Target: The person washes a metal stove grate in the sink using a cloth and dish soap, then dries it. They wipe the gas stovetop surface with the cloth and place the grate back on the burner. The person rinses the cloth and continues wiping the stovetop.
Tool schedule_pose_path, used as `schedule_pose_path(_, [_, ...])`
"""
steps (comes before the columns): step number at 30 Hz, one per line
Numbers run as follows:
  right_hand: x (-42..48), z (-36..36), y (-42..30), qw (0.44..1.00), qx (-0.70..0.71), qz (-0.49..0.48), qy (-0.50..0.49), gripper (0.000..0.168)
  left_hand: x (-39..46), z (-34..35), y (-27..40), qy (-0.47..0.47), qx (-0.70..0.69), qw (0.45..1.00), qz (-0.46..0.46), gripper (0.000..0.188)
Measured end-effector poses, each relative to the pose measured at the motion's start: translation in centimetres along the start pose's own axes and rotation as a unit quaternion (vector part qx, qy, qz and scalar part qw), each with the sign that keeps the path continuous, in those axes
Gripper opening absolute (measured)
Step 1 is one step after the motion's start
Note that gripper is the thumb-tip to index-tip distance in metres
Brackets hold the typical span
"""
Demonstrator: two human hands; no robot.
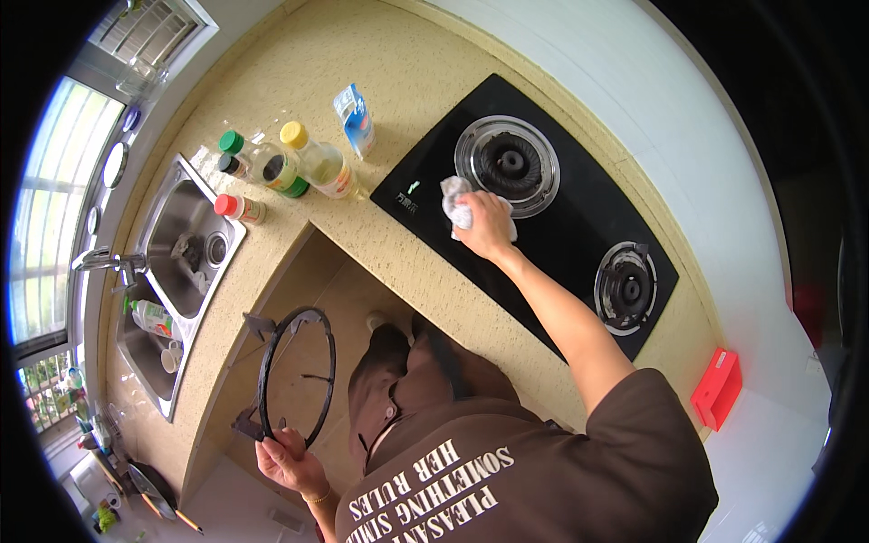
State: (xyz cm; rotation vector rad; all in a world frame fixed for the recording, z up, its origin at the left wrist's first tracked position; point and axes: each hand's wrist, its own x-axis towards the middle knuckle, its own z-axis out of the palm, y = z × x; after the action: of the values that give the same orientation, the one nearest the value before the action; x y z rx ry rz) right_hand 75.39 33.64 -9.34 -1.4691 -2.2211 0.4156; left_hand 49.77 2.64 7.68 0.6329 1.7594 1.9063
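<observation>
My right hand [487, 222] holds a crumpled whitish cloth [457, 202] against the black glass gas cooktop [434, 170]. The cloth lies at the near edge of the larger burner [510, 163], whose pan support is off. In my left hand [292, 461] is a round black pan support [265, 380] with prongs, gripped by its ring and raised over the floor, away from the counter. A smaller burner [630, 288], also bare, sits at the cooktop's right end. A small pale green scrap [413, 186] rests on the glass near the left corner.
Several bottles, among them a yellow-capped bottle [326, 166] and a red-capped jar [240, 208], stand left of the cooktop beside a blue-and-white carton [355, 122]. Farther left is a double steel sink [234, 234] with a faucet [108, 259]. A red box [718, 389] is at the right.
</observation>
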Motion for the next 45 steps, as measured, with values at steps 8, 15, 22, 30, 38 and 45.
schedule_pose_path(8, [-4.0, 2.1, -3.5, 0.966, 0.234, 0.107, -0.003, 0.046, 0.4, 0.0, -0.6, -0.043, -0.024, 0.999, 0.006, 0.032])
schedule_pose_path(15, [5.7, 5.7, -5.0, 0.99, 0.046, 0.096, 0.096, 0.039, 0.9, -2.6, 0.5, -0.025, -0.061, 0.998, -0.007, 0.034])
schedule_pose_path(22, [-2.1, 9.8, -12.6, 0.979, 0.195, -0.019, -0.054, 0.033, 4.1, -6.7, 0.4, -0.027, -0.08, 0.996, -0.016, 0.034])
schedule_pose_path(30, [-4.0, 11.2, -20.7, 0.381, 0.887, 0.229, -0.127, 0.036, 9.8, -16.7, 0.5, -0.013, -0.063, 0.998, 0.0, 0.033])
schedule_pose_path(38, [0.5, 13.7, -42.3, 0.397, 0.817, 0.215, -0.359, 0.053, 10.6, -30.0, 1.3, 0.11, 0.087, 0.99, 0.002, 0.03])
schedule_pose_path(45, [3.2, 20.8, -56.7, 0.395, 0.741, 0.222, -0.496, 0.035, 10.0, -35.2, 0.8, 0.222, 0.044, 0.974, 0.022, 0.027])
